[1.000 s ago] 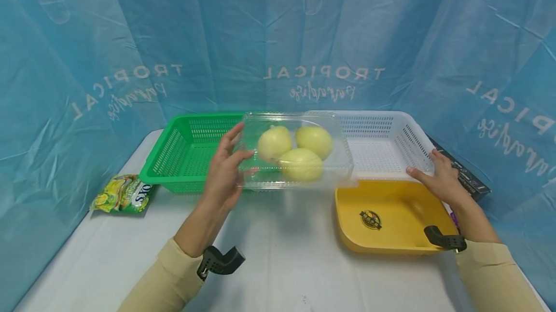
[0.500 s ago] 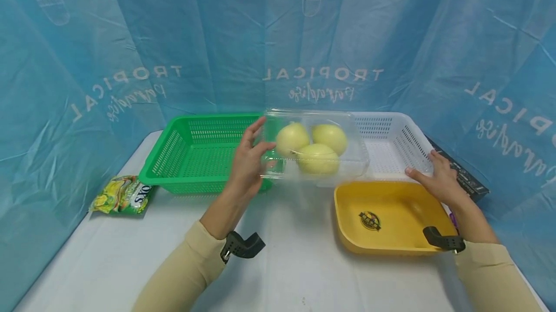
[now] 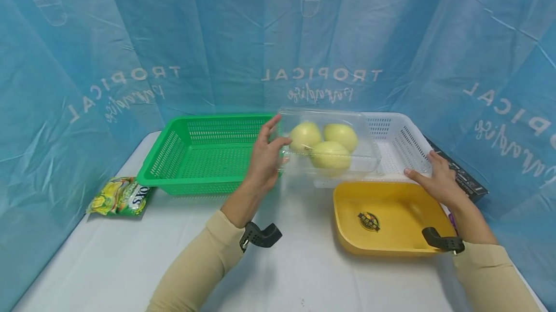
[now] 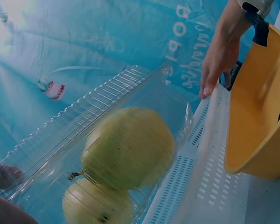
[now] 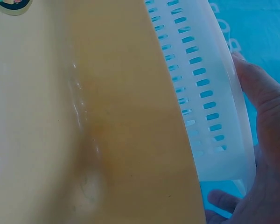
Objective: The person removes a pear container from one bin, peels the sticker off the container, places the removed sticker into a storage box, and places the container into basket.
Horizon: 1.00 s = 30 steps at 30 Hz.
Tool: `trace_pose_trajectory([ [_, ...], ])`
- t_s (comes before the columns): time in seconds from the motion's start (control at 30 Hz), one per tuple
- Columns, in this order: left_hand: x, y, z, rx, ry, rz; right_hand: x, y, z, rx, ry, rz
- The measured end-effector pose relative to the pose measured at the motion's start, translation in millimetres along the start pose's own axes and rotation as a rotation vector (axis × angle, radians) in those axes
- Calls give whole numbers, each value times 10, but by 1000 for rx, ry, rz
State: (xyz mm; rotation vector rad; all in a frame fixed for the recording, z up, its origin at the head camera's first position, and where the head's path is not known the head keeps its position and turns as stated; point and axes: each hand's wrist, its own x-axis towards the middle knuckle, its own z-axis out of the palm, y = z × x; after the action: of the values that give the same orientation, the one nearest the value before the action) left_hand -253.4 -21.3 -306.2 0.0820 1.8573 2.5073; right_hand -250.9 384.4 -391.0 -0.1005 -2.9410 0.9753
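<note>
A clear plastic fruit box [image 3: 365, 145] with three round yellow-green fruits [image 3: 332, 155] inside is held at its left end by my left hand [image 3: 264, 157]. The thumb and fingers grip that end. In the head view the box covers the left part of the white basket [image 3: 393, 155]. The left wrist view shows the box tilted beside the basket, with two fruits [image 4: 130, 147] visible through its plastic. My right hand [image 3: 440, 179] holds the white basket's front right corner. In the right wrist view its thumb [image 5: 256, 84] touches the rim, with fingers lower down by the corner.
A green basket [image 3: 173, 187] stands at the left, with a bright snack bag [image 3: 119, 196] beside it. In front of the white basket is a yellow basin [image 3: 399, 220]. A black box [image 3: 471, 182] lies right of the white basket. Blue curtain [image 3: 234, 37] hangs behind.
My left hand has carried the fruit box to the right, from in front of the green basket to over the white basket's left part. My right hand has stayed at the corner.
</note>
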Motion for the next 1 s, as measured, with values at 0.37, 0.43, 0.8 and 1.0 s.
trace_pose_trajectory([
  [0.37,106,-75,175,-2,20,7,-1,-6,4,-10,2,5],
  [0.43,127,-90,207,-8,20,9,-2,-6,6,-8,0,5],
  [0.8,264,-200,358,-14,16,4,-13,-9,19,-15,14,7],
  [1.0,346,-250,450,12,16,25,-11,-24,7,-20,11,4],
])
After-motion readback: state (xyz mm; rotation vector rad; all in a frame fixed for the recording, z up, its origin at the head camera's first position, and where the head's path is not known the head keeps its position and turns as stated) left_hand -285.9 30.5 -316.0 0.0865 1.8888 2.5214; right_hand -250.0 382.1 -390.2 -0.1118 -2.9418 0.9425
